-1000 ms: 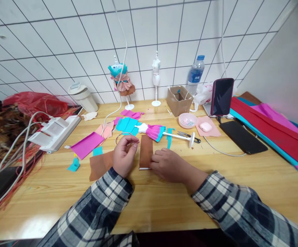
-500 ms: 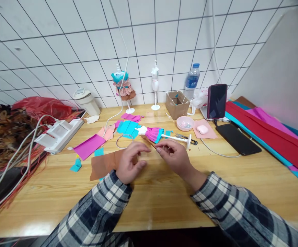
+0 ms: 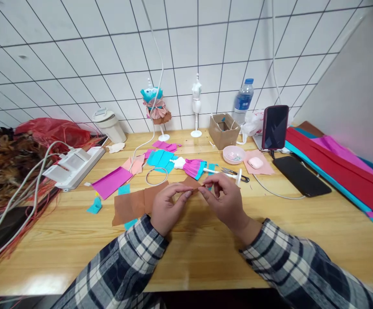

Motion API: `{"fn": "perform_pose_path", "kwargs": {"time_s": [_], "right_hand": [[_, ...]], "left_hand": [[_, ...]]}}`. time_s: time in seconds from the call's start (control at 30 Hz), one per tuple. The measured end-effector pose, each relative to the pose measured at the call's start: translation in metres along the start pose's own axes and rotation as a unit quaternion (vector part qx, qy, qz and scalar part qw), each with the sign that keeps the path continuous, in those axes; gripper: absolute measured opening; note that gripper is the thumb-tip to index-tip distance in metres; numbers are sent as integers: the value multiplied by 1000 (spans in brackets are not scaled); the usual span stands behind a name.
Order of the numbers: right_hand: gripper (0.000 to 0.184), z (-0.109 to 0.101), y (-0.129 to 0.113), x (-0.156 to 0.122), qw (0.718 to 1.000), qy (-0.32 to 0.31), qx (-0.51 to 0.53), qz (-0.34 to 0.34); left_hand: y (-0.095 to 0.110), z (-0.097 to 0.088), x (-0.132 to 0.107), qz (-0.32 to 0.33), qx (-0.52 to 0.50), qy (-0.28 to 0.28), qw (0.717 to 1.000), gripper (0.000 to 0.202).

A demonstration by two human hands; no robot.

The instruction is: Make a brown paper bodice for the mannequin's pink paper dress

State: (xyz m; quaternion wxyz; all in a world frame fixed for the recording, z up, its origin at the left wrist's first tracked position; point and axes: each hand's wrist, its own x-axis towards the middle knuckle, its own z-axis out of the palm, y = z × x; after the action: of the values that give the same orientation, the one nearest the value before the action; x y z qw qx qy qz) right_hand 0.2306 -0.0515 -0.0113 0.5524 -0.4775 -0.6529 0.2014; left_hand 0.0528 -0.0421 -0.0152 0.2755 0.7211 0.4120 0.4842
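Observation:
Both hands meet above the wooden table (image 3: 206, 253) and pinch a small brown paper strip (image 3: 191, 183) between them. My left hand (image 3: 167, 206) grips its left end with thumb and fingers closed. My right hand (image 3: 225, 201) pinches the right end, fingers curled. A larger brown paper sheet (image 3: 135, 205) lies flat just left of my left hand. Beyond the hands lies a small mannequin in a pink and teal pleated paper skirt (image 3: 193, 166) on its stand.
Magenta (image 3: 111, 181) and teal paper pieces (image 3: 160, 158), a wire ring (image 3: 156, 176), scissors (image 3: 234, 172), a pink bowl (image 3: 234, 154), a cardboard box (image 3: 223, 130), a water bottle (image 3: 243, 101), two standing mannequins, a propped phone (image 3: 275, 126), another phone (image 3: 301, 176), crepe rolls at right, a power strip (image 3: 73, 166) at left.
The brown strip lay flat under my right hand; both hands have lifted it off the table and now pinch it between them. The view has shifted slightly.

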Motion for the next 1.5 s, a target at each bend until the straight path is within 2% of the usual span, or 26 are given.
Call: {"fn": "perform_pose_path", "kwargs": {"time_s": [0.03,0.1,0.17,0.23,0.4,0.5,0.53,0.7,1.0,1.3,1.5], "right_hand": [[29,-2,1,2,1000,14,-19,-21],[41,-5,4,6,998,-16,-13,-51],[27,-6,6,8,995,-71,9,-71],[12,-6,6,9,992,-100,27,-75],[12,-8,4,8,993,-105,27,-37],[10,-10,5,9,996,-84,8,-4],[10,-10,6,9,996,-91,8,6],[11,-9,6,7,986,-163,20,36],[20,-6,12,7,973,-175,64,136],[17,-8,4,7,979,-187,-24,82],[23,-1,12,4,964,-206,78,152]], "left_hand": [[0,-1,0,-3,-10,-1,1000,7],[0,-1,1,-16,-30,-7,999,7],[-1,-2,2,-40,-50,-11,998,9],[-2,-3,2,-65,-62,-17,996,13],[-3,-4,2,-103,-88,-48,990,22],[-2,-5,2,-111,-112,-80,984,46],[-2,-5,2,-113,-116,-89,983,49],[-2,-5,3,-132,-72,-106,983,28],[-3,-6,3,-112,-87,-111,984,20],[-4,-8,5,-147,-99,-149,973,28],[-6,-7,3,-147,-91,-155,973,23]]}}
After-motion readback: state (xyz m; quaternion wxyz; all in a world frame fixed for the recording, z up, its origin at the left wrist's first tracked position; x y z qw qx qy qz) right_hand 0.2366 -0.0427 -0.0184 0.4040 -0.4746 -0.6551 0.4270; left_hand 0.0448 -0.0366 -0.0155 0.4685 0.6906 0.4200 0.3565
